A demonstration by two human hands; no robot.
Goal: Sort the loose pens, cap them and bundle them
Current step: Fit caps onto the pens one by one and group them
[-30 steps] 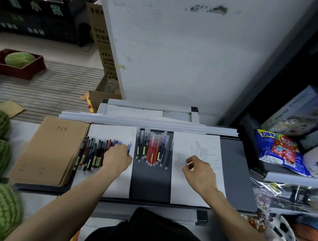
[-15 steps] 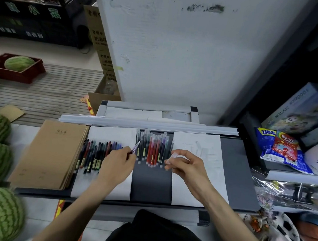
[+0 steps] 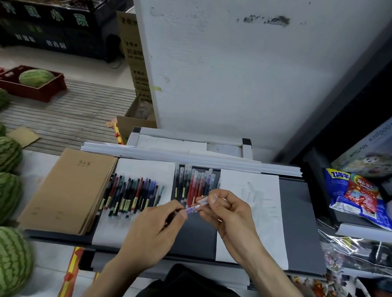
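My left hand [image 3: 158, 225] curls its fingers [image 3: 178, 209] round a purple pen [image 3: 190, 209]. They hide the barrel, and only the tip shows, just below the capped row [image 3: 194, 185]. My right hand [image 3: 230, 212] pinches a clear cap [image 3: 203, 200] at that tip; whether they touch, I cannot tell. Loose pens [image 3: 130, 194] lie left of the row. The pale caps [image 3: 256, 197] to its right are barely visible.
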